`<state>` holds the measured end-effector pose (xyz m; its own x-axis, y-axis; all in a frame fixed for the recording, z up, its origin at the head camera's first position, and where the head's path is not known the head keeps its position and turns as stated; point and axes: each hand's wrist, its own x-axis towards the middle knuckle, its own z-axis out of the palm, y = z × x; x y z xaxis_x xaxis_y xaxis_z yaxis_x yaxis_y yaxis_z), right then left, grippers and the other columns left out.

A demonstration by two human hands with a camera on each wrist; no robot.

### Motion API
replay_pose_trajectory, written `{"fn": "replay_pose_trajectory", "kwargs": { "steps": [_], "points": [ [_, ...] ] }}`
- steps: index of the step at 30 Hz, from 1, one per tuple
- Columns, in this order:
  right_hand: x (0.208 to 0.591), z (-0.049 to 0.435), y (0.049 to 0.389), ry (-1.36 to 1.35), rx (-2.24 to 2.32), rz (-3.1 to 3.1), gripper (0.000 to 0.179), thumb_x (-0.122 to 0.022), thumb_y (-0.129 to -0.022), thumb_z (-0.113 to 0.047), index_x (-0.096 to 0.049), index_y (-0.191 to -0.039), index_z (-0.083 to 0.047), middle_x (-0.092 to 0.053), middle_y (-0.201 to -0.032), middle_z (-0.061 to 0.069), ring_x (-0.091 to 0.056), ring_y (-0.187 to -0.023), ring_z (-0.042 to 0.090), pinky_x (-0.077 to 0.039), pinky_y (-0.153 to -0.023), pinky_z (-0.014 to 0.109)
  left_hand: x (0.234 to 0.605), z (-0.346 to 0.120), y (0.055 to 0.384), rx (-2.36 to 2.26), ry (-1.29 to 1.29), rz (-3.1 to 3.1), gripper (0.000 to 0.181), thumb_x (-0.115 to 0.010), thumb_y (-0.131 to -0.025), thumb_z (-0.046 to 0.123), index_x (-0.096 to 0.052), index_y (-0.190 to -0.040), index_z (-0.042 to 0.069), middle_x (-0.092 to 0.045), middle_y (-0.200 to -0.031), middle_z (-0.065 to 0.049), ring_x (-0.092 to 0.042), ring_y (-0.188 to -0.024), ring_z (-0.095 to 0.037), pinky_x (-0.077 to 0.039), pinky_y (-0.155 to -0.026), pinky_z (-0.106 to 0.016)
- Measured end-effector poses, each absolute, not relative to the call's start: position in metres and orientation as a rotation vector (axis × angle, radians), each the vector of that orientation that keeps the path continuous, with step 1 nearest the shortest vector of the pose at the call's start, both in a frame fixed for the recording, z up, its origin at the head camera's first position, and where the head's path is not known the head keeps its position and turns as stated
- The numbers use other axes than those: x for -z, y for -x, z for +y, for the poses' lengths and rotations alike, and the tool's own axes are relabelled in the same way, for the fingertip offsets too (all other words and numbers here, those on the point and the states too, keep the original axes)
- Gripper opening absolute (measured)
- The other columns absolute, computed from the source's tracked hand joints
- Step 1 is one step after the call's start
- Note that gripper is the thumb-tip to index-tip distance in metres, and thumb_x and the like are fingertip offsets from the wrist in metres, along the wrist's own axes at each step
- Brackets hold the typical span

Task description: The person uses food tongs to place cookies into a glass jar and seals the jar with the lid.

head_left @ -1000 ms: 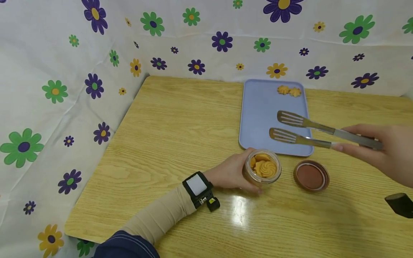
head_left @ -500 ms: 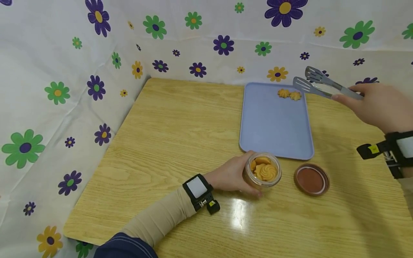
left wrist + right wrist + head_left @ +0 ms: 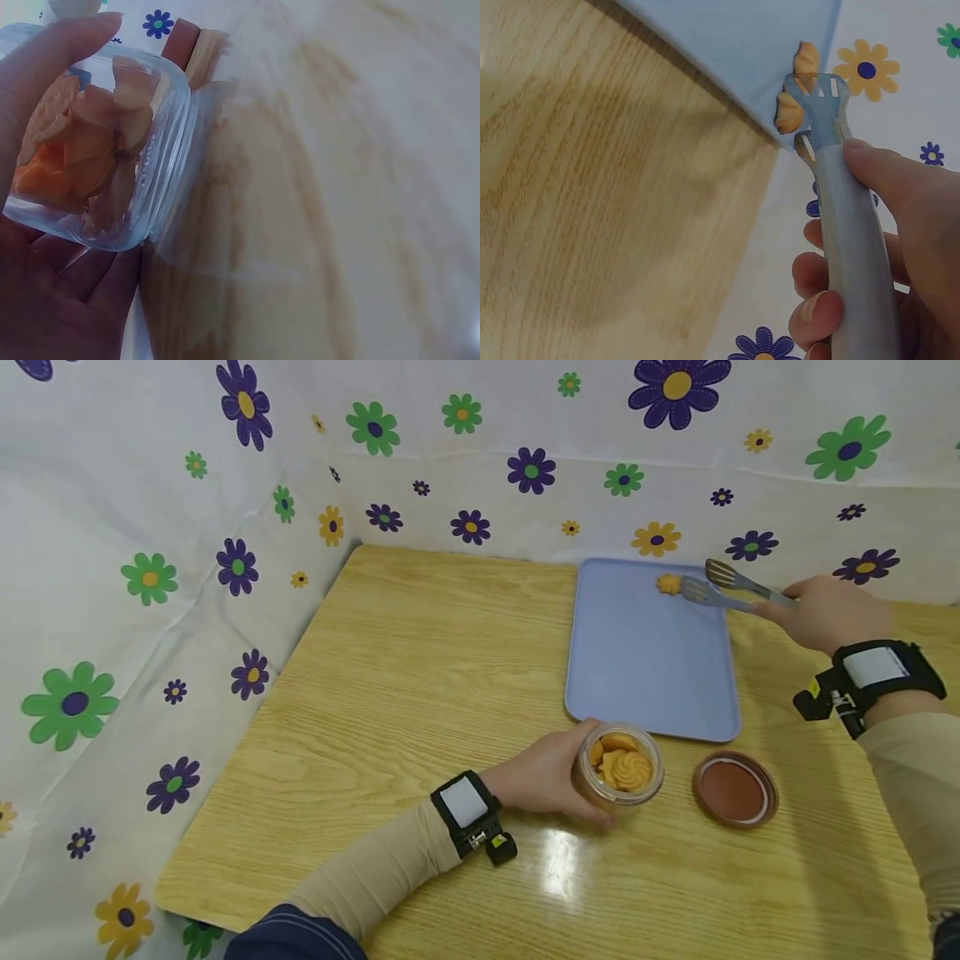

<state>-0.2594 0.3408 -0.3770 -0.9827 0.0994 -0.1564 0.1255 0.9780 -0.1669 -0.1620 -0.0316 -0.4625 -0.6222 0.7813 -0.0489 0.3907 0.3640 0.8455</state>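
My left hand (image 3: 536, 774) grips a clear jar (image 3: 169, 142) standing on the table, thumb and fingers curled round its side. Swirled butter cookies (image 3: 628, 771) fill the uncovered jar. At the back right, my right hand (image 3: 836, 614) holds metal serving tongs (image 3: 855, 232), their slotted tips spread apart. One tip overlaps the far right corner of the blue tray (image 3: 645, 668), close over the cookies there. In the head view one cookie (image 3: 668, 583) shows beside that tip; the other is hidden behind it. The right wrist view shows a cookie (image 3: 788, 112) near the tray's corner.
A reddish-brown jar lid (image 3: 735, 789) lies inner side up on the table, right of the jar and just in front of the tray. The wooden table (image 3: 420, 660) meets a flower-printed cloth (image 3: 480, 443) at the back and left.
The right hand has moved away from above the jar, up past the tray's right side, then down and left with the tongs to the far corner. The left hand stays on the jar.
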Motion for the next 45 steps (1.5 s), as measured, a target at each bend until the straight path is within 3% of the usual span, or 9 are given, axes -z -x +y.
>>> {"fn": "replay_pose_trajectory", "kwargs": {
  "steps": [4, 11, 16, 21, 28, 41, 45],
  "points": [
    [0.383, 0.344, 0.258, -0.168, 0.272, 2.989, 0.092, -0.042, -0.095, -0.071, -0.063, -0.128, 0.013, -0.067, -0.102, 0.036, -0.058, -0.073, 0.04, -0.05, -0.054, 0.049, 0.463, -0.031, 0.161, -1.176, -1.009, 2.169, 0.097, -0.095, -0.065, 0.042, -0.044, -0.144, 0.019, -0.061, -0.132, 0.004, -0.056, -0.124, -0.007, -0.044, -0.11, -0.027],
    [0.391, 0.35, 0.258, -0.13, 0.29, 2.999, 0.099, -0.035, -0.094, -0.075, -0.061, -0.132, 0.012, -0.063, -0.114, 0.044, -0.062, -0.075, 0.045, -0.051, -0.053, 0.052, 0.462, -0.03, 0.162, -1.174, -1.001, 2.172, 0.097, -0.095, -0.064, 0.043, -0.044, -0.143, 0.019, -0.061, -0.131, 0.004, -0.056, -0.123, -0.007, -0.044, -0.11, -0.027],
    [0.397, 0.348, 0.258, -0.137, 0.308, 3.022, 0.099, -0.035, -0.094, -0.077, -0.064, -0.13, 0.011, -0.065, -0.087, 0.03, -0.053, -0.063, 0.034, -0.039, -0.044, 0.039, 0.463, -0.03, 0.161, -1.18, -0.986, 2.168, 0.097, -0.095, -0.064, 0.044, -0.044, -0.143, 0.02, -0.061, -0.131, 0.005, -0.056, -0.123, -0.007, -0.045, -0.109, -0.027],
    [0.397, 0.347, 0.251, -0.132, 0.357, 3.03, 0.095, -0.036, -0.096, -0.073, -0.064, -0.129, 0.011, -0.063, -0.08, 0.023, -0.051, -0.061, 0.032, -0.034, -0.045, 0.037, 0.463, -0.03, 0.161, -1.175, -0.989, 2.167, 0.098, -0.094, -0.064, 0.044, -0.043, -0.144, 0.021, -0.061, -0.132, 0.005, -0.056, -0.123, -0.007, -0.045, -0.109, -0.028],
    [0.395, 0.347, 0.248, -0.119, 0.346, 3.039, 0.095, -0.035, -0.096, -0.073, -0.063, -0.13, 0.012, -0.068, -0.098, 0.034, -0.056, -0.07, 0.038, -0.041, -0.047, 0.041, 0.464, -0.03, 0.162, -1.176, -0.995, 2.174, 0.097, -0.094, -0.064, 0.043, -0.044, -0.144, 0.02, -0.061, -0.131, 0.005, -0.056, -0.122, -0.007, -0.045, -0.109, -0.028],
    [0.388, 0.331, 0.257, -0.098, 0.316, 2.991, 0.093, -0.033, -0.099, -0.068, -0.063, -0.124, 0.016, -0.056, -0.075, 0.019, -0.05, -0.063, 0.033, -0.033, -0.048, 0.036, 0.463, -0.031, 0.162, -1.178, -1.016, 2.181, 0.097, -0.094, -0.065, 0.041, -0.043, -0.145, 0.019, -0.061, -0.132, 0.004, -0.055, -0.123, -0.007, -0.045, -0.109, -0.027],
    [0.395, 0.333, 0.255, -0.069, 0.379, 3.013, 0.09, -0.037, -0.1, -0.067, -0.066, -0.121, 0.016, -0.06, -0.077, 0.021, -0.051, -0.063, 0.032, -0.035, -0.048, 0.037, 0.464, -0.031, 0.161, -1.176, -1.017, 2.182, 0.098, -0.094, -0.066, 0.043, -0.043, -0.146, 0.019, -0.061, -0.133, 0.003, -0.055, -0.124, -0.007, -0.045, -0.109, -0.027]
  ]
}}
